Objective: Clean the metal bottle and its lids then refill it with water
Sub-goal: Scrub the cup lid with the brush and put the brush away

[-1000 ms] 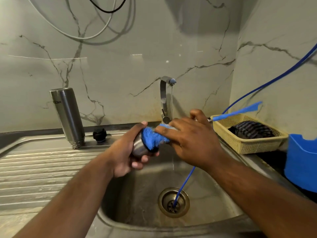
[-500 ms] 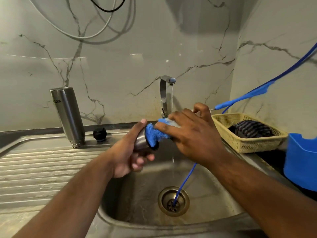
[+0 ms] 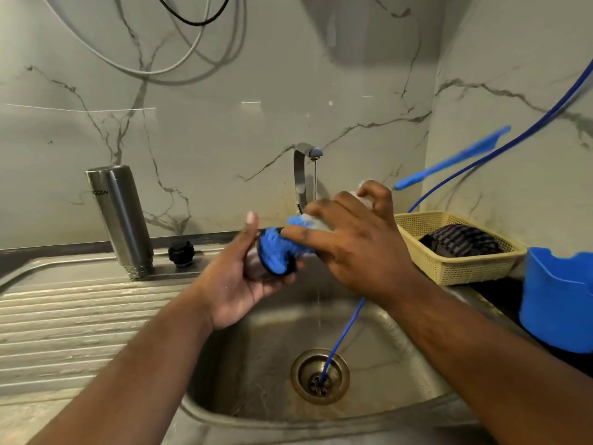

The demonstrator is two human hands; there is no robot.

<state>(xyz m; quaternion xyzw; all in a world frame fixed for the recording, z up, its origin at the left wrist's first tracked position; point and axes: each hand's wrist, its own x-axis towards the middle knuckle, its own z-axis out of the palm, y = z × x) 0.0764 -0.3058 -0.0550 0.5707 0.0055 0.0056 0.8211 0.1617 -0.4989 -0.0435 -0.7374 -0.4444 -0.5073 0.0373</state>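
Over the sink, my left hand (image 3: 237, 277) holds a metal cup-shaped lid (image 3: 253, 264) with its mouth turned right. My right hand (image 3: 349, 242) grips a blue bottle brush (image 3: 276, 250); its bristles are pushed into the lid, and its blue handle (image 3: 455, 159) sticks up to the right. The steel bottle (image 3: 120, 220) stands upside down on the draining board at the back left. A small black inner lid (image 3: 181, 253) sits beside it. A thin stream runs from the tap (image 3: 303, 175).
The steel sink basin (image 3: 266, 364) has a drain (image 3: 320, 376) with a blue tube (image 3: 343, 335) running into it. A yellow basket (image 3: 455, 268) with a dark cloth and a blue container (image 3: 558, 300) stand on the right. The ribbed draining board (image 3: 64, 326) lies left.
The brush handle has swung upward and to the right as my right hand turned. My left hand tilted the lid so its mouth faces me more, with the bristles still inside.
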